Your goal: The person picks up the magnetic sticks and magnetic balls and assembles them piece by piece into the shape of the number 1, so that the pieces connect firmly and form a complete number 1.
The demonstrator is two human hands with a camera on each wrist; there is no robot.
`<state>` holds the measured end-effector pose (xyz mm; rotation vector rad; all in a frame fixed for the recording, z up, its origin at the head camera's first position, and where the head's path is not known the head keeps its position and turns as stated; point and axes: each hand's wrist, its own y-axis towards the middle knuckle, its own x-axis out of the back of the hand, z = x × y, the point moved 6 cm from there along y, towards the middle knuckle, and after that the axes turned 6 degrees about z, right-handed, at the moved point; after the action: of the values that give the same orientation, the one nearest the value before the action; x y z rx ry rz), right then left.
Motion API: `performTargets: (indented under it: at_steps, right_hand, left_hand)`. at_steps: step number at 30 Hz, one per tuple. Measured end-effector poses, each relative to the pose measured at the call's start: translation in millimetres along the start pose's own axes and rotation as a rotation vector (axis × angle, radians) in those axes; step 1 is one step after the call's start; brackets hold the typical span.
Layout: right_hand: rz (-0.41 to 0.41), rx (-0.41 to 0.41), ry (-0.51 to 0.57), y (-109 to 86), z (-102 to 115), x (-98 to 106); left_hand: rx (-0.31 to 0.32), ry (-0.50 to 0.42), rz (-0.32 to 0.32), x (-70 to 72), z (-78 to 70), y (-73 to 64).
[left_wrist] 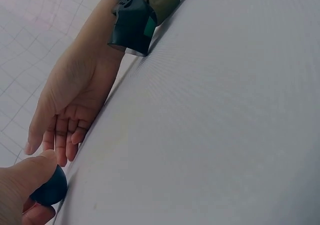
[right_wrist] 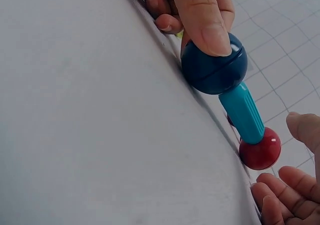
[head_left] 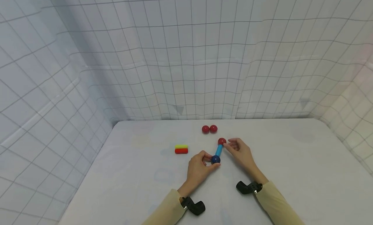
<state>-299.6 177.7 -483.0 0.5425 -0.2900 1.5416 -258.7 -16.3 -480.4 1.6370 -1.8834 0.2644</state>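
A glossy dark-blue ball (right_wrist: 215,72) with a seam groove, a ridged light-blue rod (right_wrist: 242,114) and a shiny red ball (right_wrist: 260,150) form one straight piece right of centre in the head view's lower half, at the smooth white bench (head_left: 131,179). Up and left of it, a yellow-green rod (head_left: 181,147) lies just beside a red rod (head_left: 181,151); two round dark-red balls (head_left: 205,129) sit farther up. The left hand (head_left: 198,168), angled in from the lower left, pinches the dark-blue ball. The right hand (head_left: 242,153) comes from the lower right, thumb and fingers parted near the shiny red ball; whether they touch is hard to judge. The left wrist view cuts off the left hand and hides the light-blue rod.
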Motion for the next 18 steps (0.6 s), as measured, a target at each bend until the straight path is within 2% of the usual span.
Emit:
performTargets:
  at_steps: [9,18]
  right_hand:
    - [0.106,-0.074,-0.008,-8.9,4.0,-0.3]
    - [0.221,-0.069,-0.026,-16.0,11.3,-4.1]
  left_hand:
    - [0.000,0.013,-0.005,-0.2,-1.6,0.8]
    - [0.001,0.021,-0.010,-3.6,-0.7,3.4]
